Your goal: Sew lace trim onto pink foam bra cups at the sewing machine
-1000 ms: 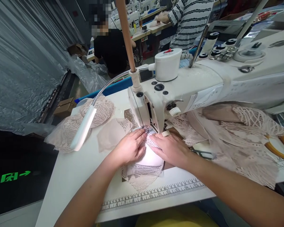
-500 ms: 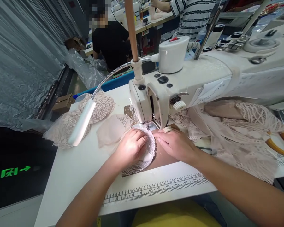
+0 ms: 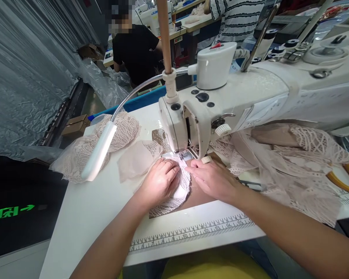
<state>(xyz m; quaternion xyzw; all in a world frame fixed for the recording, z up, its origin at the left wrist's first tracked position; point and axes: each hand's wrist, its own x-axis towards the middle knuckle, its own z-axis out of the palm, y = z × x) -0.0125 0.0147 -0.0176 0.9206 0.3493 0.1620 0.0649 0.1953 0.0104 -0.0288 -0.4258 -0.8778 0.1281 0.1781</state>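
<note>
A curved lace-covered cup piece [image 3: 184,188] with a scalloped edge lies under the needle area of the white sewing machine [image 3: 174,128]. My left hand [image 3: 161,178] presses on it from the left, fingers curled and closed on the fabric. At its right edge is my right hand [image 3: 212,176], with fingers drawn together and the fingertips at the lace rim near the presser foot. A brown plate [image 3: 202,195] lies beneath the piece. What my left fingertips do under the palm is hidden.
A sheer beige piece [image 3: 135,159] and bundled lace cups [image 3: 120,131] lie left, below a bendable lamp [image 3: 99,151]. More beige lace fabric [image 3: 302,182] and yellow-handled scissors [image 3: 344,178] are at right. A printed ruler [image 3: 192,232] runs along the front edge. Co-workers sit beyond.
My right fingertips have shifted slightly left and up over the lace rim. The cup piece has turned or slid a little under my left hand. The view has tilted slightly.
</note>
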